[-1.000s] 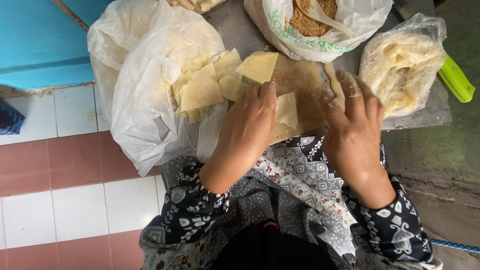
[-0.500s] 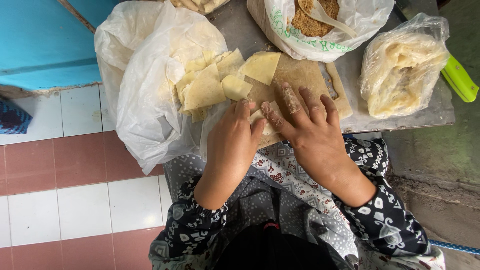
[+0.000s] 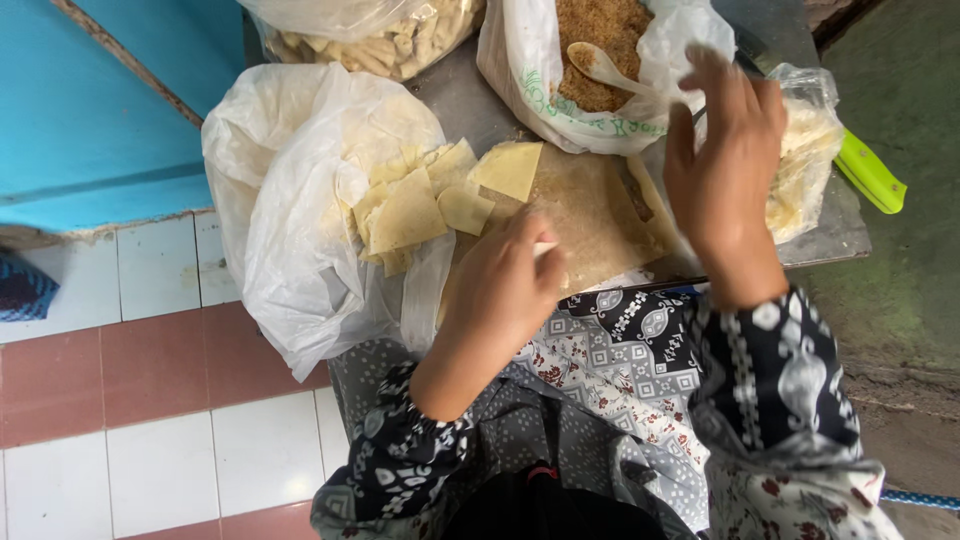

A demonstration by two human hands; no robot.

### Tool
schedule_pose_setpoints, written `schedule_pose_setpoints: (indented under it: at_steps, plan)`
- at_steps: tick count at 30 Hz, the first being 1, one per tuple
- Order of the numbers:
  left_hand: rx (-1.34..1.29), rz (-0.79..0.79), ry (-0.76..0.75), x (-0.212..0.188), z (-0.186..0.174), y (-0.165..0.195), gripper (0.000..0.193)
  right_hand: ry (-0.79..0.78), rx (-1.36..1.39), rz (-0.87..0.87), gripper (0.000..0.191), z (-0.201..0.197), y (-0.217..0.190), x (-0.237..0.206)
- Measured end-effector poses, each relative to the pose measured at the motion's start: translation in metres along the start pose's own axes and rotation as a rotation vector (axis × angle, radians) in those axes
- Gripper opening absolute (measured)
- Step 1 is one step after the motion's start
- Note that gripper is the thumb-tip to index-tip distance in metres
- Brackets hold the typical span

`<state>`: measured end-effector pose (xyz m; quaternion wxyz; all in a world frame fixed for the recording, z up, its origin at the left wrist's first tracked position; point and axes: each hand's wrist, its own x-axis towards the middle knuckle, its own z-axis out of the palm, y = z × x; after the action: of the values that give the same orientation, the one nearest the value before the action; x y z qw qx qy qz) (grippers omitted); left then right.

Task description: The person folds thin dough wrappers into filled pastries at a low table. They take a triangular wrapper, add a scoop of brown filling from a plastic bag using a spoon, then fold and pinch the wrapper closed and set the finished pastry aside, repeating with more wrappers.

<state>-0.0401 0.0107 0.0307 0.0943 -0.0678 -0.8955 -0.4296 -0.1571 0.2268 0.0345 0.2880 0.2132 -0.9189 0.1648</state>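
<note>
The left hand (image 3: 505, 290) rests knuckles-up on the near edge of a brown paper sheet (image 3: 590, 205), its fingers curled down; something small and pale shows at the fingertips, but whether it is gripped cannot be told. The right hand (image 3: 722, 165) is raised above the right side of the sheet, fingers spread wide and loose, holding nothing. It hangs just short of a pale spoon (image 3: 600, 68) that lies in a white bag of brown crumbs (image 3: 600, 40) at the far side.

The sheet lies flat on a grey metal table (image 3: 470, 100), its near edge close to the table's near rim, which runs right over the person's patterned lap. 1 square dough wrapper (image 3: 508, 168) sits on the sheet's far left corner, touching a loose stack of wrappers (image 3: 405, 210) that spills from a big white plastic bag (image 3: 290, 230). That bag overhangs the table's left edge above the tiled floor (image 3: 150, 380).

Open room is small: only the bare middle of the sheet between the 2 hands is free. A clear bag of pale shreds (image 3: 805, 165) hems in the right edge, partly behind the right hand, with a green handle (image 3: 870, 172) jutting past the table's right rim. Another clear bag of pale sticks (image 3: 390, 40) closes the far left corner.
</note>
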Motion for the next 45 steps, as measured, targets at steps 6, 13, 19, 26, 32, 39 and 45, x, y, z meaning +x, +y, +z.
schedule_pose_setpoints:
  at_steps: [6,13,19,26,32,39,45]
  plan:
    - [-0.402,0.094,0.122,0.004,0.016,0.012,0.012,-0.034,-0.098,-0.067,0.048,0.015,0.009,0.033]
    - [-0.250,-0.183,0.165,-0.021,0.012,-0.020,0.010,-0.053,-0.284,-0.185,0.041,0.024,0.014,0.023]
    - [-0.110,-0.122,0.215,-0.034,0.007,-0.023,0.010,-0.158,-0.179,-0.077,0.038,0.034,0.021,0.024]
    - [-0.144,-0.132,0.217,-0.037,0.003,-0.020,0.011,-0.117,0.240,0.086,0.047,0.033,0.019,0.023]
    - [-0.120,-0.060,0.259,-0.038,0.001,-0.022,0.007,0.112,0.231,-0.082,0.008,0.013,0.022,0.033]
    - [-0.123,-0.074,0.234,-0.038,0.002,-0.024,0.008,0.058,0.401,0.030,0.010,0.013,0.017,0.041]
    - [-0.154,-0.106,0.210,-0.039,0.003,-0.025,0.011,0.120,0.687,0.182,0.017,0.019,0.037,0.038]
